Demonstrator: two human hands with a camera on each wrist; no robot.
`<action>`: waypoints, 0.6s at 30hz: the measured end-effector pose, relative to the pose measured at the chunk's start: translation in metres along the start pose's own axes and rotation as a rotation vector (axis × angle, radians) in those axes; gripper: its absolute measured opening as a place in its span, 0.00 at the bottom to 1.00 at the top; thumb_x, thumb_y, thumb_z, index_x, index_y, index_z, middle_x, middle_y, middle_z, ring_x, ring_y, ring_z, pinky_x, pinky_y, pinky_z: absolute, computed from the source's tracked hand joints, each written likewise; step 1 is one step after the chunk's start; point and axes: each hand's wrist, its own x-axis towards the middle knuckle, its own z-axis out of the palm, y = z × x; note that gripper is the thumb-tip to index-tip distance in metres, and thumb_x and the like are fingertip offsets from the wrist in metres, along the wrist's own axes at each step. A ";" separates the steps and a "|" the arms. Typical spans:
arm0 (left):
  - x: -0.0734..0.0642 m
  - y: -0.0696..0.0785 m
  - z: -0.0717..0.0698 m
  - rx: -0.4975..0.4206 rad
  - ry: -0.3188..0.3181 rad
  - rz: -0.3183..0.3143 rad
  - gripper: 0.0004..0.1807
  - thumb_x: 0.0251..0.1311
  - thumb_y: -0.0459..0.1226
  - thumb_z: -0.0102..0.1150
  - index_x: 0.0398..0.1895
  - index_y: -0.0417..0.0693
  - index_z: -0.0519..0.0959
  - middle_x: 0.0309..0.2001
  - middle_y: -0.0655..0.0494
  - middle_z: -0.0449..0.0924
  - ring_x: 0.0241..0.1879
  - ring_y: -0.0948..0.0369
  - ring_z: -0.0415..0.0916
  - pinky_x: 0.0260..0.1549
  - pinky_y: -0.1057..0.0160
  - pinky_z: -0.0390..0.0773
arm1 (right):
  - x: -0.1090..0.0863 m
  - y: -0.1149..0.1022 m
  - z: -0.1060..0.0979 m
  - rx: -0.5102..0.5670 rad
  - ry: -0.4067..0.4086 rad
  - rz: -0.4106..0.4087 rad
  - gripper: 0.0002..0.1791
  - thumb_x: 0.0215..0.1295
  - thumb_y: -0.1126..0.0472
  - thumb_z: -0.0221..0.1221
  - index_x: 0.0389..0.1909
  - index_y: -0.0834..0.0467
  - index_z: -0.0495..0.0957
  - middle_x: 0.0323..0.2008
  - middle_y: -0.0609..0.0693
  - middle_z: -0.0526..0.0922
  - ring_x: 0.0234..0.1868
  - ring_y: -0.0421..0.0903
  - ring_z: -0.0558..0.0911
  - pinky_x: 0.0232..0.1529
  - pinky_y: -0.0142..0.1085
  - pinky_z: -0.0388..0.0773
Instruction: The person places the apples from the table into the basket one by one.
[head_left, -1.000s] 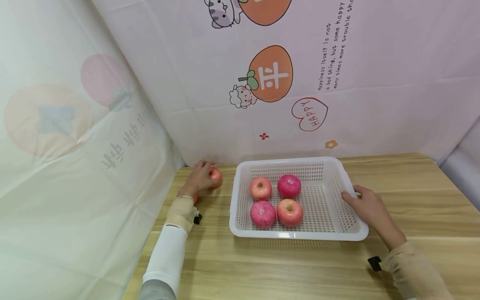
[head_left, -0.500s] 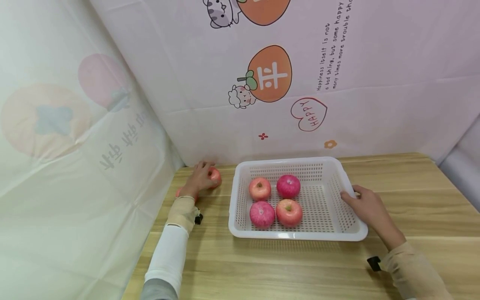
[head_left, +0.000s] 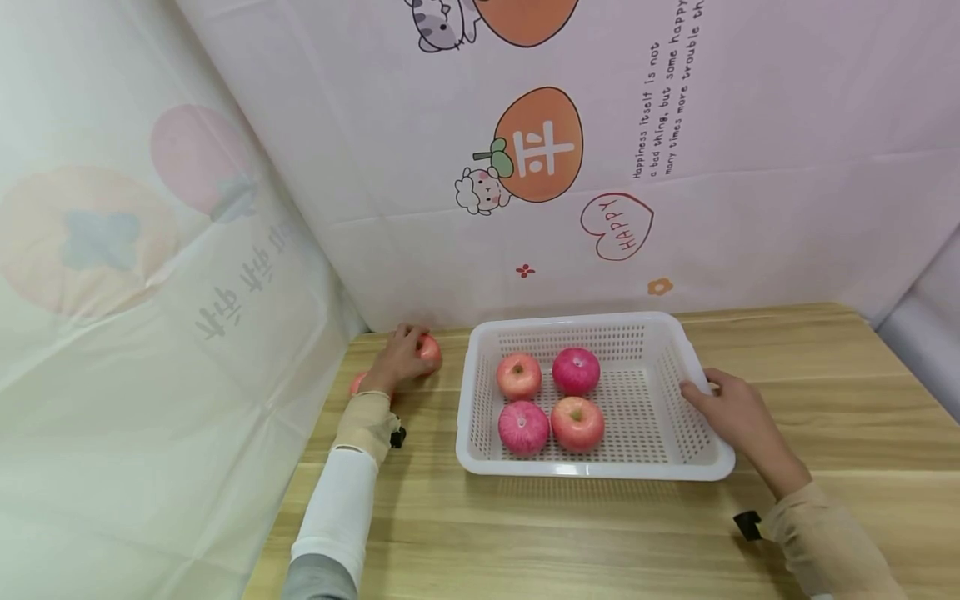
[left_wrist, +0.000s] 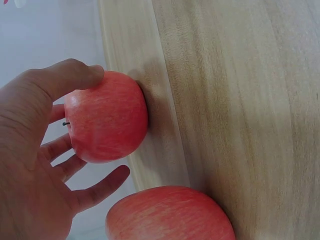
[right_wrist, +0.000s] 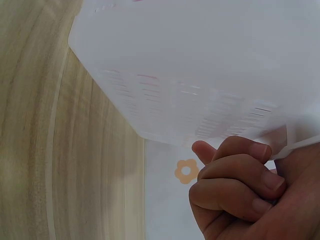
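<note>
At the table's far left, my left hand (head_left: 393, 360) grips a red apple (left_wrist: 110, 120); the left wrist view has the thumb on one side and fingers reaching around behind. The apple rests on the wood. A second red apple (left_wrist: 170, 217) lies close by, mostly covered by the wrist in the head view. My right hand (head_left: 738, 412) holds the right rim of a white perforated plastic basket (head_left: 592, 470), with its fingers curled (right_wrist: 235, 182) outside the wall. Inside sit several apples: two light red ones (head_left: 519, 377) and two magenta ones (head_left: 576, 372), grouped toward the left.
The wooden table (head_left: 540, 542) extends in front of the basket and to its right. A white printed cloth (head_left: 420, 250) hangs along the back edge, and another sheet (head_left: 225, 400) hangs along the left side.
Both hands keep nearly the same places, and the basket and apples stay put. The head view has shifted very slightly.
</note>
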 end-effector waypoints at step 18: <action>0.001 -0.001 0.002 -0.036 -0.014 -0.008 0.41 0.61 0.44 0.68 0.77 0.42 0.68 0.75 0.39 0.60 0.75 0.41 0.59 0.71 0.39 0.70 | 0.000 -0.001 -0.001 0.000 -0.004 -0.014 0.38 0.82 0.46 0.51 0.70 0.79 0.65 0.54 0.81 0.81 0.38 0.56 0.90 0.33 0.45 0.87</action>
